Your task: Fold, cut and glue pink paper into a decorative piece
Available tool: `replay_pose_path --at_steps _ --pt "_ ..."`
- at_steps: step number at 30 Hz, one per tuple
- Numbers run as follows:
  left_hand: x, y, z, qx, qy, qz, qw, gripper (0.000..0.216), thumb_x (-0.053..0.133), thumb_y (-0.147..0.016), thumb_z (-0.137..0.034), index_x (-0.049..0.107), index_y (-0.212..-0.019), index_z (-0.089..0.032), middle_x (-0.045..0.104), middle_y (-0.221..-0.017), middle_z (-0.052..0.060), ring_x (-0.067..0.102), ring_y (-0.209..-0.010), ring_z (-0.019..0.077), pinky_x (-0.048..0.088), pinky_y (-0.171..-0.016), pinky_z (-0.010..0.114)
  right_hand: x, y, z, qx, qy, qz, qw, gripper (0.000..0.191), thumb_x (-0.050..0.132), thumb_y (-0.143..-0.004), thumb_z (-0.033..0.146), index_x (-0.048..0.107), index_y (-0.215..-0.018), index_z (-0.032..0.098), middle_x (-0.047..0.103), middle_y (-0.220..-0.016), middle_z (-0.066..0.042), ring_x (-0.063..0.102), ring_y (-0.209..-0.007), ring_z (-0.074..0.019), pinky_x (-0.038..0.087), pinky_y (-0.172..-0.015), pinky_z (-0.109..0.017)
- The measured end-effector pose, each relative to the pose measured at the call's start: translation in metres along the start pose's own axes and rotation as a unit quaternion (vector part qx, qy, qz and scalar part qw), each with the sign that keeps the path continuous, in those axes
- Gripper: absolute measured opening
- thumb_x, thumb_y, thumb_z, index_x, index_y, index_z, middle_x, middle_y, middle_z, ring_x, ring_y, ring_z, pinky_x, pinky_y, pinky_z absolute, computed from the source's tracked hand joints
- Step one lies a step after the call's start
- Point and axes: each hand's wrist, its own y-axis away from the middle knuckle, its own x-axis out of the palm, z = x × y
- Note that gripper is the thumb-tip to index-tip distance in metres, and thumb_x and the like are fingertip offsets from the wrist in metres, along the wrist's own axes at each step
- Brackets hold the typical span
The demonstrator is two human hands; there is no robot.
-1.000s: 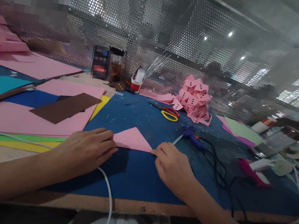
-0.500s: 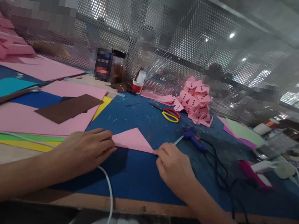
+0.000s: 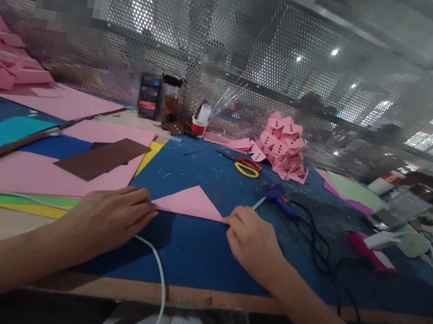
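Note:
A pink paper triangle [image 3: 192,203] lies on the blue work mat [image 3: 192,252], its long straight edge towards me and its peak pointing away. My left hand [image 3: 112,216] pinches the triangle's left corner, with thumb and fingers closed together. At the opposite corner, my right hand [image 3: 250,240] grips the tip between thumb and curled fingers. Both corner tips are partly hidden by the fingers. Just beyond my right hand rests a blue glue gun [image 3: 282,203] with a glue stick at one end.
Scissors [image 3: 247,166] with red and yellow handles lie behind the triangle. A pile of dotted pink paper shapes [image 3: 280,145] stands further back. To the left are pink sheets [image 3: 99,186] and a brown strip [image 3: 104,158]. A white cable [image 3: 161,275] hangs over the table edge.
My left hand has slid left along the triangle's base to its corner, uncovering more of the paper. My right hand has stayed at its corner.

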Motion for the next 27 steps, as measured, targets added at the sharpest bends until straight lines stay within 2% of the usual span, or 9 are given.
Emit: replay_pose_path --at_steps 5,13,27 --pt "0.0009 0.0014 -0.0002 0.005 -0.011 -0.009 1.000 0.038 0.040 -0.103 -0.030 0.072 -0.088 -0.018 0.065 -0.079 0.006 0.063 -0.072 0.0232 0.044 -0.057 0.036 -0.0004 -0.0005 -0.0003 -0.009 0.010 0.003 1.000 0.024 0.048 -0.093 0.008 0.069 -0.095 0.018 0.064 -0.094 -0.005 0.057 -0.089 -0.0194 0.043 -0.068 -0.031" --pt "0.0009 0.0064 0.0035 -0.023 0.052 0.012 0.998 0.036 0.039 -0.104 -0.033 0.071 -0.093 -0.019 0.067 -0.087 0.006 0.066 -0.080 0.0237 0.050 -0.066 0.037 -0.0005 -0.0014 0.0009 -0.004 0.008 0.009 1.000 0.023 0.048 -0.092 0.008 0.068 -0.095 0.019 0.065 -0.095 -0.005 0.057 -0.090 -0.0189 0.042 -0.069 -0.030" --pt "0.0005 0.0021 0.0050 -0.042 0.064 0.034 0.997 0.037 0.039 -0.104 -0.033 0.067 -0.084 -0.019 0.064 -0.082 0.005 0.064 -0.079 0.0214 0.045 -0.067 0.034 -0.0007 -0.0021 0.0033 -0.022 0.052 0.012 0.998 0.018 0.052 -0.090 0.008 0.065 -0.090 0.019 0.063 -0.094 -0.004 0.055 -0.088 -0.0195 0.040 -0.067 -0.031"
